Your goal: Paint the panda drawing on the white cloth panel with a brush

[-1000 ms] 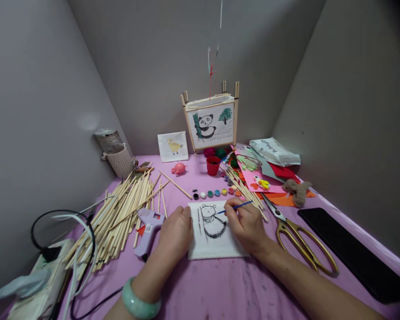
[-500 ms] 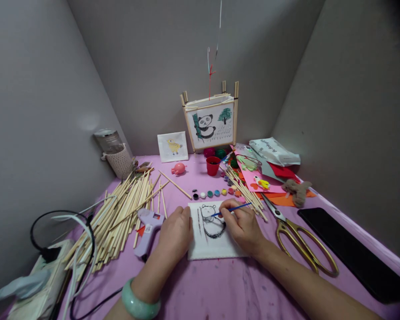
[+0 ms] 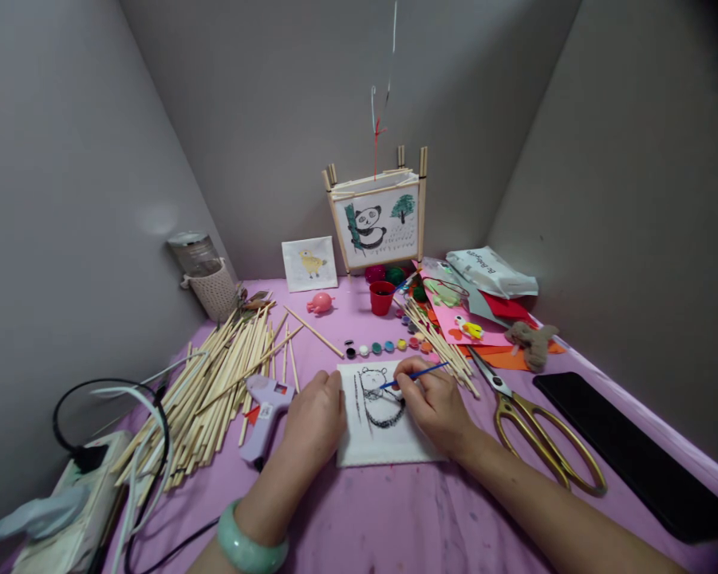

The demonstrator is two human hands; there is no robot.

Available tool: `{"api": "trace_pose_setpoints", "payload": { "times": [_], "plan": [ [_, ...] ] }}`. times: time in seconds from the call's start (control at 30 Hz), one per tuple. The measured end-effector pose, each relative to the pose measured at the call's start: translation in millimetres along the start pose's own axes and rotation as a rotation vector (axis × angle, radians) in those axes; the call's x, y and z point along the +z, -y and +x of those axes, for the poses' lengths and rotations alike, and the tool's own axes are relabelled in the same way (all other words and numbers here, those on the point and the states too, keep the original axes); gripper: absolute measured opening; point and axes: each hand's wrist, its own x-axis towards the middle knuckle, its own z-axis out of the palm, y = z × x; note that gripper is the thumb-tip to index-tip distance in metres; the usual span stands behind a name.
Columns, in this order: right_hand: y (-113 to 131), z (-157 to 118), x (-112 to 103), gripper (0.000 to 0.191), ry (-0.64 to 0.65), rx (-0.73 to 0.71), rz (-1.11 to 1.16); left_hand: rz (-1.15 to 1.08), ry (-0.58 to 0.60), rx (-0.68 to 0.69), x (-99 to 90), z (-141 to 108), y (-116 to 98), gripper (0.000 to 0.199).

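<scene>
In my right hand [image 3: 431, 404] is a thin blue paintbrush [image 3: 416, 374], pinched near its bristles, the tip at the panda drawing. That hand rests on the right side of a small white canvas [image 3: 359, 450]. Black lines on it form a panda's outline beside upright strokes. Curled at the canvas's left edge, my left hand [image 3: 315, 416] grips it there; its fingertips are partly hidden. A row of small paint pots [image 3: 376, 348] stands just behind the canvas. Farther back is a red cup [image 3: 381, 298] of dark liquid with a brush across its rim.
A lilac glue gun [image 3: 266, 416] and a heap of wooden sticks [image 3: 221, 391] lie left, near cables [image 3: 166, 446]. Gold-handled scissors [image 3: 535, 438] and a long black object [image 3: 628, 450] lie right. Behind stand a panda lantern [image 3: 378, 225] and a chick picture [image 3: 309, 264].
Almost nothing differs. The paintbrush's handle end has shifted very slightly left, and the whole view has moved a touch; both hands stay in place on the canvas.
</scene>
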Motion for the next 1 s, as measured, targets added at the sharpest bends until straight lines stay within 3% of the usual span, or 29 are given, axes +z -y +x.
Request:
{"api": "trace_pose_setpoints", "payload": {
  "times": [0.43,0.63,0.87,1.0],
  "plan": [
    [-0.4,5.3,-8.1,0.018,-0.101,-0.031,-0.075,-0.011,0.002,0.002,-1.4,-0.3,0.0,0.019],
    [1.9,3.9,-7.0,0.019,-0.071,-0.054,-0.051,-0.002,0.019,-0.014,-1.1,-0.5,-0.3,0.019],
    [-0.7,4.7,-9.4,0.018,-0.159,0.014,-0.038,-0.023,0.001,0.002,1.1,-0.5,1.0,0.019],
    [0.8,4.4,-7.6,0.018,-0.127,0.013,0.021,-0.034,-0.002,0.005,1.0,-1.6,1.0,0.018]
  ]
}}
